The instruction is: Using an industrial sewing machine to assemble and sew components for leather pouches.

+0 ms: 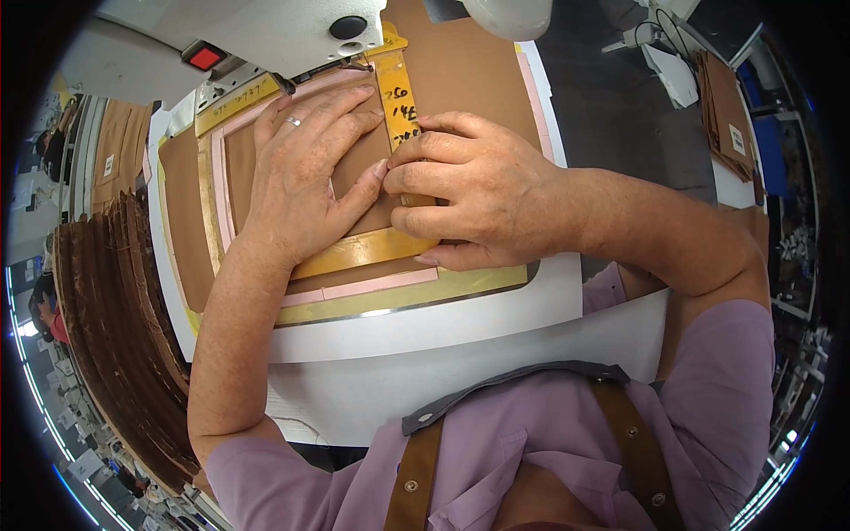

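My left hand (pixel 305 168), with a ring on one finger, lies flat with spread fingers on a brown fabric piece (pixel 190 221) held in a pink and yellow sewing template (pixel 372 250). My right hand (pixel 474 190) rests beside it, fingers curled down onto the template's yellow strip, thumb touching the left hand's thumb. Both press on the template just in front of the white sewing machine head (pixel 266 31).
The template lies on a white machine table (pixel 460 336). A thick stack of brown fabric pieces (pixel 124 336) stands at the left. More brown pieces (pixel 730 115) lie at the far right. A red button (pixel 204 57) sits on the machine.
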